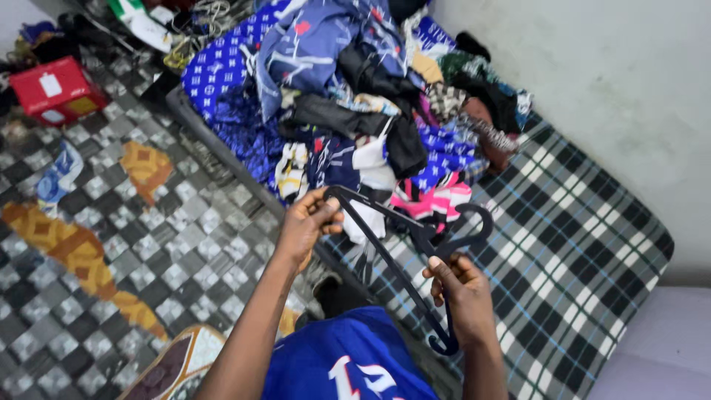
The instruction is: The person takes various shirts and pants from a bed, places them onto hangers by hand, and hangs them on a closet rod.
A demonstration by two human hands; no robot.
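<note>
A plaid mattress [585,244] carries a heap of clothes [355,96] at its far end. Above its near edge is a dark plastic hanger [415,244], slim, hook rightward. Left hand [307,222] is clamped on one arm tip, right hand [463,289] on the neck.

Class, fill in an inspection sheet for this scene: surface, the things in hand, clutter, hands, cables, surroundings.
Surface: checked mattress, lying on a patterned tile floor.
Things in hand: one black hanger, held over the mattress edge.
Clutter: clothes pile heaped on the mattress; cloth scraps and a red box on the floor.
Hands: left hand grips one hanger end; right hand grips near the hook.
Cables: nothing seen.
Surroundings: pale wall beside the mattress.
</note>
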